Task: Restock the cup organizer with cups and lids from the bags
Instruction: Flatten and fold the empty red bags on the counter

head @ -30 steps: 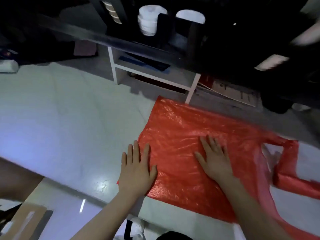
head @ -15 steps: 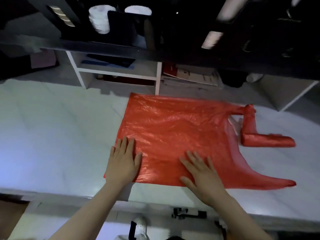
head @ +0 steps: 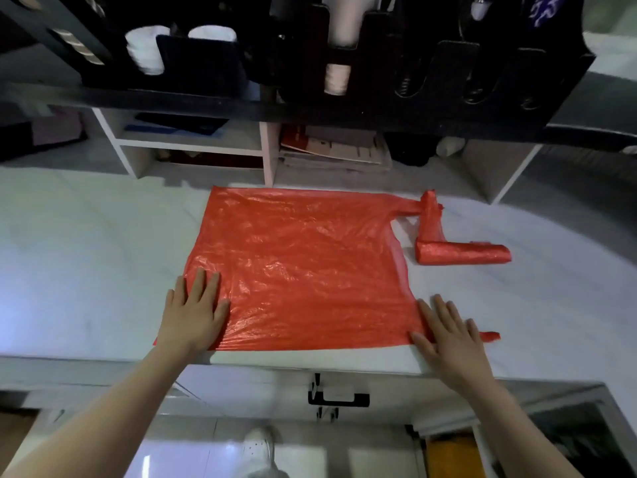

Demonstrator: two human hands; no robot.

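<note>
1. White counter (head: 86, 253) under dim light. Overhead at the far side sits the dark cup organizer (head: 196, 67), with white stacks (head: 144, 51) in its left slots.
2. My left hand (head: 193, 315) lies flat, fingers straight and close together, palm pressing the near left corner of the red bag (head: 303, 263). It grips nothing.
3. The bag lies spread mid-counter. It looks flat and empty, and its near edge sits close to the counter's front lip.
4. My right hand (head: 448, 339) is also flat, fingers slightly fanned. It presses the near right corner, and the handle tip (head: 491, 336) pokes out past it. No curl, no pinch.
5. The far handle (head: 462, 253) lies rolled and bent, just right of the bag body.
6. The organizer's right slots (head: 410, 82) show bare springs, so I judge them still unfilled.
7. Risks:
   - The film is thin and slick. Uneven palm pressure could skate it over the front lip.
   - Hard smoothing could bunch or tear it.
   - The rolled handle may spring loose and undo the flattening.
</note>
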